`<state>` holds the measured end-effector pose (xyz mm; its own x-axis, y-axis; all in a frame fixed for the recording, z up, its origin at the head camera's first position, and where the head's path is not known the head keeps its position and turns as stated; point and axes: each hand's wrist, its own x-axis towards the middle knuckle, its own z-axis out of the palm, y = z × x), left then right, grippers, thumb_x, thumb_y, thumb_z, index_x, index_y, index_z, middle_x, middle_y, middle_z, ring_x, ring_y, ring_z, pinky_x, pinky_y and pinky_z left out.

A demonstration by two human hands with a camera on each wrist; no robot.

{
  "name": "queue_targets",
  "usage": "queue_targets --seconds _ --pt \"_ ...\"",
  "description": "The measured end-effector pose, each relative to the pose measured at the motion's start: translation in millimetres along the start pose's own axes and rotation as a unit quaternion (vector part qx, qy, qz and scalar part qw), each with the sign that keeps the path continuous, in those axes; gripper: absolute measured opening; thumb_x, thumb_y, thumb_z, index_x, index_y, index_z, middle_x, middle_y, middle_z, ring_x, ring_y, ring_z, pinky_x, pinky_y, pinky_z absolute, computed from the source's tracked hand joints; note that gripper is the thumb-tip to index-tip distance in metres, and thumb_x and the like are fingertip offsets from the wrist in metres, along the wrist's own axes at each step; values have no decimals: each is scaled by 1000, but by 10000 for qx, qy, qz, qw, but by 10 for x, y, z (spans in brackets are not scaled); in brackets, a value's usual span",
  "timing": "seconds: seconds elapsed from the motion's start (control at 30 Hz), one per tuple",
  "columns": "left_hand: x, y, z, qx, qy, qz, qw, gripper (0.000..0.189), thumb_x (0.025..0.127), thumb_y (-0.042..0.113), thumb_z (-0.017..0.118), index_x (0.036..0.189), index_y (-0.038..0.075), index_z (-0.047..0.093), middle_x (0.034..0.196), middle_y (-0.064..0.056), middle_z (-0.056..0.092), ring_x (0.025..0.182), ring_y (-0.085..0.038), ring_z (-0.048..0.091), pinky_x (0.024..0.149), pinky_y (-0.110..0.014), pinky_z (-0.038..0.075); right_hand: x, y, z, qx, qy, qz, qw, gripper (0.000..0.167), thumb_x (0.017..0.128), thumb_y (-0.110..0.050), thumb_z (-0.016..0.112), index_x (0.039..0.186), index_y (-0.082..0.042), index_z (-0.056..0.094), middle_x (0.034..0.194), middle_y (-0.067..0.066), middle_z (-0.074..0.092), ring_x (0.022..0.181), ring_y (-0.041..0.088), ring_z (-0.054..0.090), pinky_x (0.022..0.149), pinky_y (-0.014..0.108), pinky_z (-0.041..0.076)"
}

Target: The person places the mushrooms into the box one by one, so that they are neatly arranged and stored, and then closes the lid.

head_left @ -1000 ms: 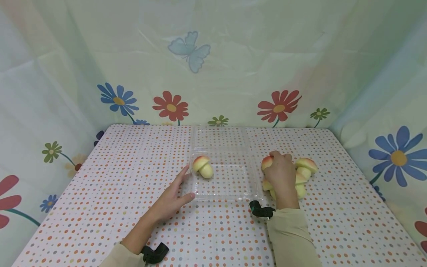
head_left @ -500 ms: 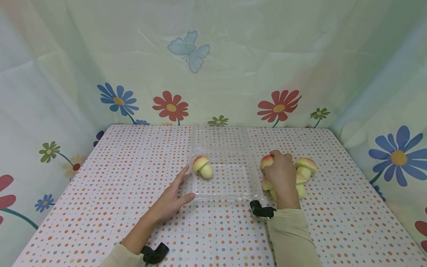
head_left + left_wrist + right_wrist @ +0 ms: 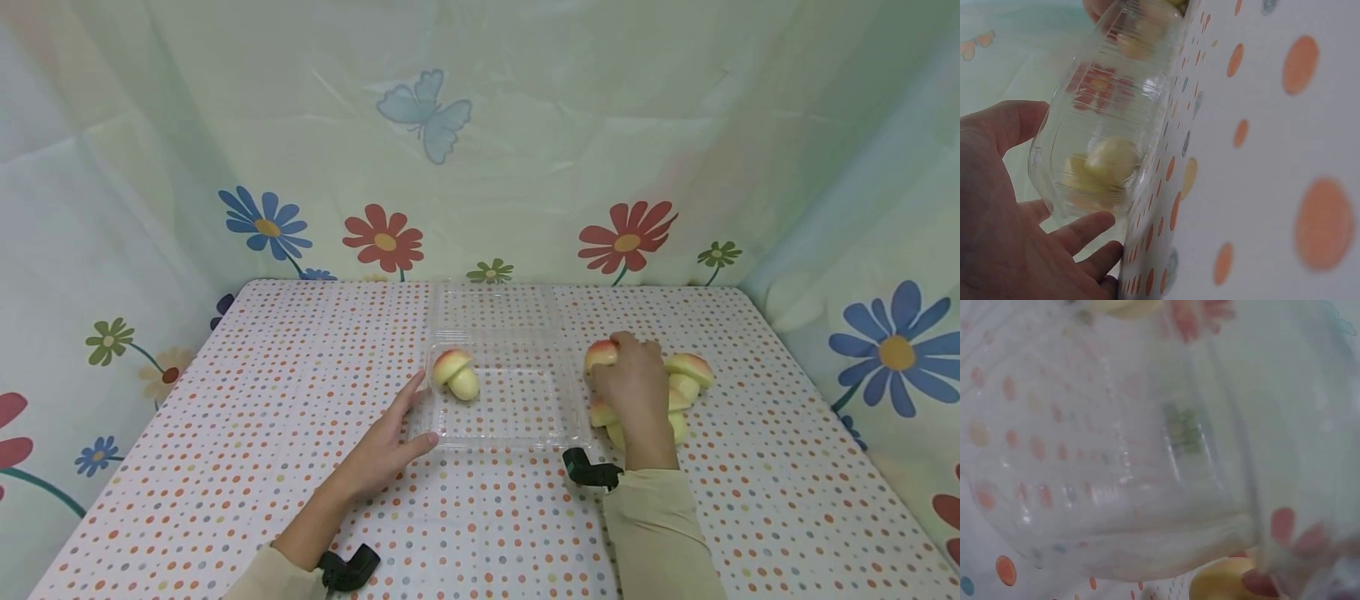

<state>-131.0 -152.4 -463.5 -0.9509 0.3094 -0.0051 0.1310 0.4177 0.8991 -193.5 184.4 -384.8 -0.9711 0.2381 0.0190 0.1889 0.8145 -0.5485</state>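
A clear plastic clamshell box (image 3: 517, 437) lies with its lid laid back on the spotted table. Inside it, at the left, sits one toy mushroom (image 3: 465, 383) with a yellow stem and reddish cap. My left hand (image 3: 382, 454) rests at the box's left side, thumb and fingers spread along the wall in the left wrist view. To the right of the box, my right hand (image 3: 633, 383) holds another toy mushroom (image 3: 600, 353) from above; its cap shows past the fingers, while the hand hides the rest. In the right wrist view this mushroom (image 3: 1219, 581) appears at the bottom edge.
Several more toy mushrooms (image 3: 688, 371) lie close together around and under the right hand. The box's raised lid edge (image 3: 487, 287) reaches toward the table's back edge. A flowered curtain (image 3: 525, 167) stands behind and on both sides.
My right hand has shifted slightly up and away, and the cap of the toy mushroom in it shows more. The left hand and the box stay where they were.
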Motion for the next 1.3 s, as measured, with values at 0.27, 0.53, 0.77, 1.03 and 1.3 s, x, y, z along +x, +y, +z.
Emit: queue_targets --seconds 0.27,0.53,0.77,1.03,1.3 --pt "9 -1 -6 18 14 45 10000 89 101 24 65 168 29 7 168 -16 31 158 -40 21 123 -67 20 -28 -28 -57 184 137 -175 9996 63 90 -14 60 148 5 48 134 38 48 113 48 52 91 61 48" --pt "9 -7 -7 -31 -5 49 10000 89 101 23 64 168 28 7 168 -17 30 158 -41 20 123 -67 20 -47 -57 -74 431 455 -284 9976 61 93 -16 61 148 5 49 136 38 50 118 50 50 95 63 46" --pt "-4 -9 -3 -13 -9 13 10000 89 101 25 65 168 29 7 168 -17 31 158 -40 20 123 -67 18 -61 -74 -70 598 663 -380 9953 61 93 -20 61 148 3 50 137 38 50 122 52 50 97 65 44" --pt "-4 -7 -3 -47 -8 2 10000 88 101 26 65 168 31 8 168 -18 30 158 -41 22 123 -67 20 -71 -111 -67 774 770 -335 9935 62 92 -20 63 149 2 51 140 38 47 125 52 49 98 65 45" --pt "-3 -3 -5 -143 -38 12 9999 87 101 24 64 168 32 8 168 -19 28 158 -42 21 124 -66 19 -73 -136 -57 910 889 -438 9909 61 92 -20 62 149 0 52 141 36 48 127 50 47 97 64 44"
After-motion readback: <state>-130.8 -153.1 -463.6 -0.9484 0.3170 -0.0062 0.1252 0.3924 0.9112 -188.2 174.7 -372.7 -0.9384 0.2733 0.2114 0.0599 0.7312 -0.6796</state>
